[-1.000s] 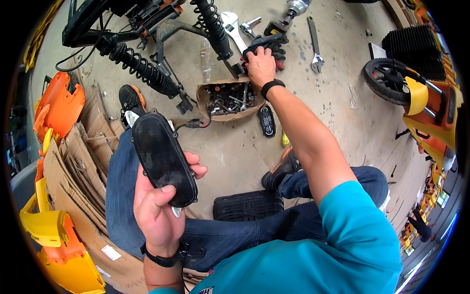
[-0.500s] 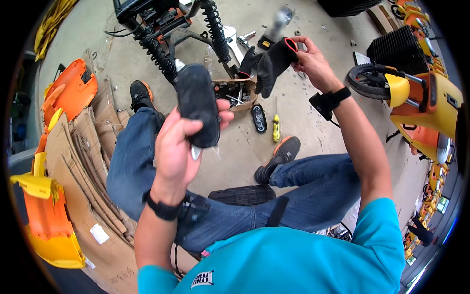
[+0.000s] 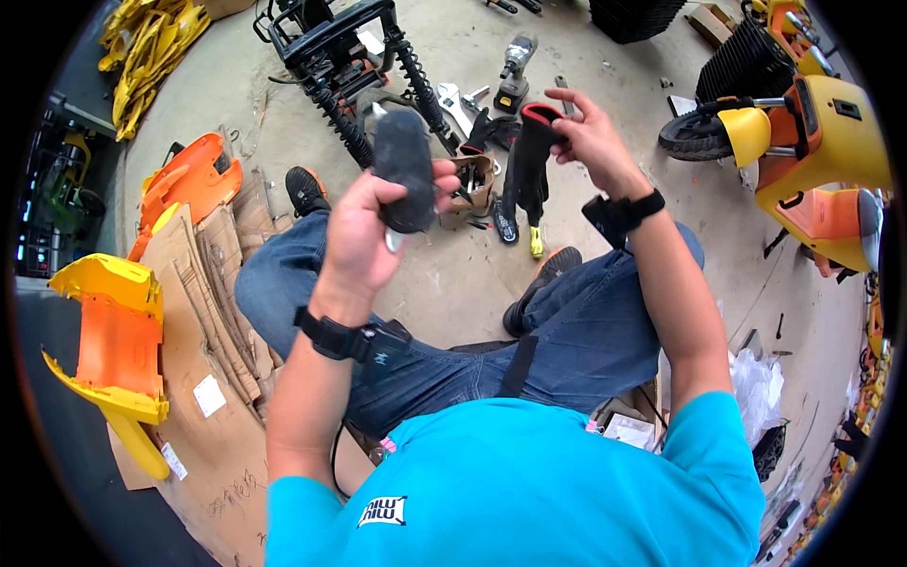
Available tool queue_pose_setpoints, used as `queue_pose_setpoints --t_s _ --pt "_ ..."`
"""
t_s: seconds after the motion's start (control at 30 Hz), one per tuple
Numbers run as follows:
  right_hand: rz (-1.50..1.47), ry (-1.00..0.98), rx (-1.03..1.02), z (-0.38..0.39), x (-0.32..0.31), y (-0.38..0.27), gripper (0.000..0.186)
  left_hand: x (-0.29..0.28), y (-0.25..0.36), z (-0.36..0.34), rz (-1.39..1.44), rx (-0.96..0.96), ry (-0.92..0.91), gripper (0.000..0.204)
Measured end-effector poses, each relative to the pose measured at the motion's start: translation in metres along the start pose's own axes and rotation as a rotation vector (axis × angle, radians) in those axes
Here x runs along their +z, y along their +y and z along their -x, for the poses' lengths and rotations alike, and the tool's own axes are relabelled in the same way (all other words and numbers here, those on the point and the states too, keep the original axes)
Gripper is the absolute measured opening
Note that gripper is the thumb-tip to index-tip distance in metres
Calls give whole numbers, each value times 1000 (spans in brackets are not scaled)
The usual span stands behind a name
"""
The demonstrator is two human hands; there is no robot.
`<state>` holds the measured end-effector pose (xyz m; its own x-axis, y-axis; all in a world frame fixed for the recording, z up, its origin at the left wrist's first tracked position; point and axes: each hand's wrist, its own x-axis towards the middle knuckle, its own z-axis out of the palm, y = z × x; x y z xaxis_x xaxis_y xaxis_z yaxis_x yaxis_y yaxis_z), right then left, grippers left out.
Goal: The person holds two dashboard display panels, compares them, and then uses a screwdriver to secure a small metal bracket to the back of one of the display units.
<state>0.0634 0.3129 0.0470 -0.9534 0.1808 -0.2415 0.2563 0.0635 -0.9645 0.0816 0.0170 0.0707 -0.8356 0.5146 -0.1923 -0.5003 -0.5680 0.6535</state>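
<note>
My left hand (image 3: pixel 359 231) is closed around a black, rounded oblong piece (image 3: pixel 403 175), held upright in the air; pale tips show at its upper and lower ends. A black work glove (image 3: pixel 529 161) with a red-edged cuff hangs from my right hand (image 3: pixel 593 146), pinched at the cuff between thumb and fingers. Behind it, a second dark glove (image 3: pixel 484 130) lies by a small cardboard box (image 3: pixel 480 194) of tools and parts. Partly hidden below the hanging glove are a black oval display unit (image 3: pixel 505 225) and a yellow screwdriver (image 3: pixel 537 243).
Ahead stands a black vehicle frame (image 3: pixel 326 52) with coil springs. An adjustable wrench (image 3: pixel 455 109) and a cordless power tool (image 3: pixel 517 68) are on the floor. Cardboard sheets (image 3: pixel 213 312) and orange-yellow panels (image 3: pixel 118 335) lie left; a yellow scooter (image 3: pixel 822 142) stands right.
The view has shifted. The glove now hangs more nearly straight down, covering part of the display unit and screwdriver. Both hands keep their holds.
</note>
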Motion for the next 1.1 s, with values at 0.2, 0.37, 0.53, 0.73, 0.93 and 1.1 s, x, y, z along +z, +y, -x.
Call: queue_pose_setpoints --t_s 0.2,0.37,0.53,0.73,0.93,1.1 --pt "-1 92 85 -41 -29 20 27 31 44 2 -195 113 17 48" --pt "256 168 135 -90 -35 45 18 27 56 -15 -179 143 -6 48" --pt "615 223 276 -158 -41 112 16 -5 65 -52 -154 168 103 48" --pt "1059 167 89 -213 14 189 29 -52 64 -74 -102 138 226 47" --pt "1191 -107 -330 -266 112 227 24 -82 68 -81 -63 94 335 51" --pt "1476 -159 -247 -293 133 259 20 -85 70 -84 -50 76 355 58"
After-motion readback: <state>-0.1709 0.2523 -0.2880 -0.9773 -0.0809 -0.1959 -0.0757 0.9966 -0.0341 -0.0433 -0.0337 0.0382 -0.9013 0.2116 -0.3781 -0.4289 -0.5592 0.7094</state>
